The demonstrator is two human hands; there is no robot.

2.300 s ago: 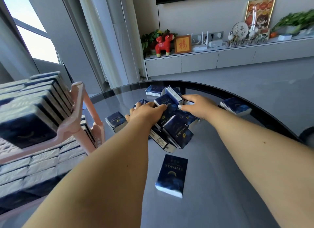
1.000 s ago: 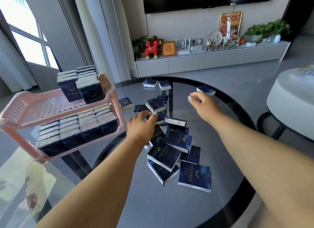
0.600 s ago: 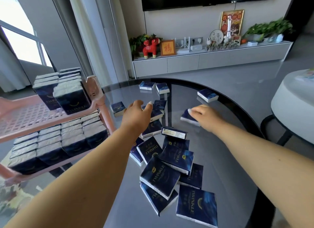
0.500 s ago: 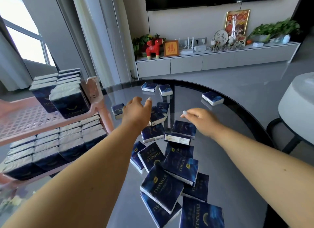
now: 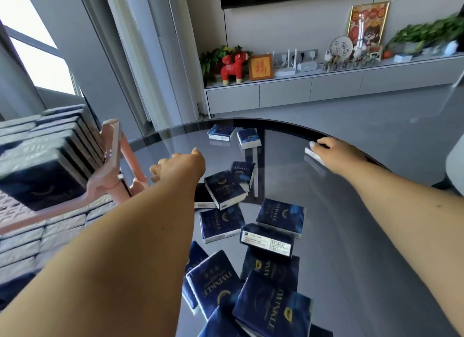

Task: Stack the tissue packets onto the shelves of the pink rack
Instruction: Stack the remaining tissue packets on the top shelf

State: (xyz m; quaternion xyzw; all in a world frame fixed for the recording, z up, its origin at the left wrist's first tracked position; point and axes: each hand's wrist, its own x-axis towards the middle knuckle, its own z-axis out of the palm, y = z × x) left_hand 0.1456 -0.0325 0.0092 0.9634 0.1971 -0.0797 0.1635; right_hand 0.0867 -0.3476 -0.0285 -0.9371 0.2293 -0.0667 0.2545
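The pink rack (image 5: 113,153) stands at the left of the dark glass table (image 5: 351,236). Dark blue tissue packets (image 5: 42,161) fill its top shelf in a row, and more packets (image 5: 37,238) line the shelf below. Several loose packets (image 5: 224,189) lie scattered across the middle of the table, with two more (image 5: 221,133) near the far rim. My left hand (image 5: 178,168) hovers beside the rack's front post with its fingers curled down; what is under it is hidden. My right hand (image 5: 337,155) lies over a packet (image 5: 312,154) at the table's right rim, fingers closed on it.
A long white TV cabinet (image 5: 301,89) runs along the far wall with a red toy animal (image 5: 232,66), a framed sign, plants and small items. A pale round stool (image 5: 455,161) sits just past the table's right edge. Curtains and a window are at the left.
My right hand has swung out to the right rim and come down on a lone packet. My left hand has shifted left toward the rack's post. The view has moved closer to the rack.
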